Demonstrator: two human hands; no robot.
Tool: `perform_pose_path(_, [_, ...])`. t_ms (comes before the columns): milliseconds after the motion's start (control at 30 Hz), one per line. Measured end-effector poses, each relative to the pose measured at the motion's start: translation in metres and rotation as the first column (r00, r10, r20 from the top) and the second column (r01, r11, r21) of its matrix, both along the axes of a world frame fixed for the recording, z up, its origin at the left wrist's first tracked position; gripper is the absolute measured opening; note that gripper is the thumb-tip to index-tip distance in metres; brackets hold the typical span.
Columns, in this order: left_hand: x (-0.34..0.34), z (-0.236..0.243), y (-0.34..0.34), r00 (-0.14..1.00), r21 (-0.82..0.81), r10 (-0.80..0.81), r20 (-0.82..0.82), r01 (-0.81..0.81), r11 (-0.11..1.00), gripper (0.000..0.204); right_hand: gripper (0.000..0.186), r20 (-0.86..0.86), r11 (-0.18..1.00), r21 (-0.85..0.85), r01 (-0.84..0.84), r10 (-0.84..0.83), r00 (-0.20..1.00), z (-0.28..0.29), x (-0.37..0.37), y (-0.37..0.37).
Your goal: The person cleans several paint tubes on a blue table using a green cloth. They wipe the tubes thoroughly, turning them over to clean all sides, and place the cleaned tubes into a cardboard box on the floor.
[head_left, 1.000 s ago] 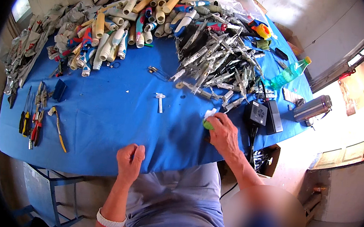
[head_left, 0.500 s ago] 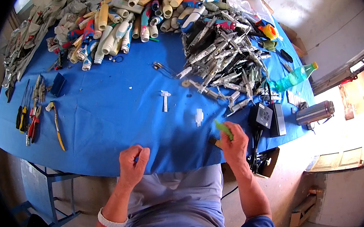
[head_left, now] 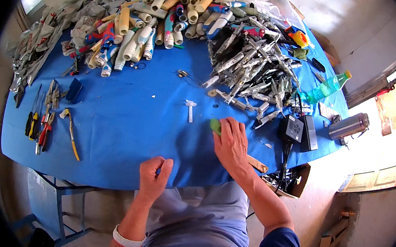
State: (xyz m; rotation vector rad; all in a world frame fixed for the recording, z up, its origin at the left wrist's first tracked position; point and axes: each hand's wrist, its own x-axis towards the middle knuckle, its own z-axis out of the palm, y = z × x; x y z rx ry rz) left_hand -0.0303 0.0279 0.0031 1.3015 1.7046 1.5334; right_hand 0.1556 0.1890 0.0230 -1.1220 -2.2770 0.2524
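Note:
Over the near right-middle of the cloth, my right hand (head_left: 232,145) holds a small green pad (head_left: 215,126), perhaps a sponge or cloth, its fingers bent over it and down at the blue surface. What lies under those fingers is hidden. Just left of it lies a white plastic T-shaped piece (head_left: 190,111), touched by neither hand. My left hand (head_left: 154,175) is curled into a fist, thumb up, at the table's front edge; whatever is inside it, if anything, cannot be seen.
Hollow toothbrush-like handles (head_left: 130,45) are heaped at the back. Right of them is a pile of grey mechanisms (head_left: 248,69), near a green bottle (head_left: 328,87), a metal flask (head_left: 350,126) and a black power box (head_left: 294,128). Screwdrivers (head_left: 33,124), pliers (head_left: 45,132) and a yellow-handled brush (head_left: 73,135) lie left.
My right hand has moved left with the green pad, down onto the cloth, covering where a small white piece lay. My left fist keeps its shape. The whole view has shifted slightly.

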Motion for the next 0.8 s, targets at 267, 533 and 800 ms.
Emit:
perform_pose_path(267, [0.001,0.005,-0.002,0.998,-0.019,0.011,-0.059,-0.012,1.0,0.047,0.037,-0.587,0.609,-0.653,-0.45,-0.032,0.809,0.018,-0.014,-0.049])
perform_pose_path(533, [0.003,0.014,0.0,0.997,-0.051,-0.076,-0.019,0.075,0.996,0.029,0.04,-0.761,0.458,-0.578,-0.676,-0.002,0.649,-0.004,-0.047,-0.085])
perform_pose_path(800, [0.0,0.004,-0.009,0.967,-0.01,-0.159,0.2,0.164,0.986,0.035,0.042,-0.809,0.412,-0.536,-0.737,0.0,0.588,0.004,-0.048,-0.096])
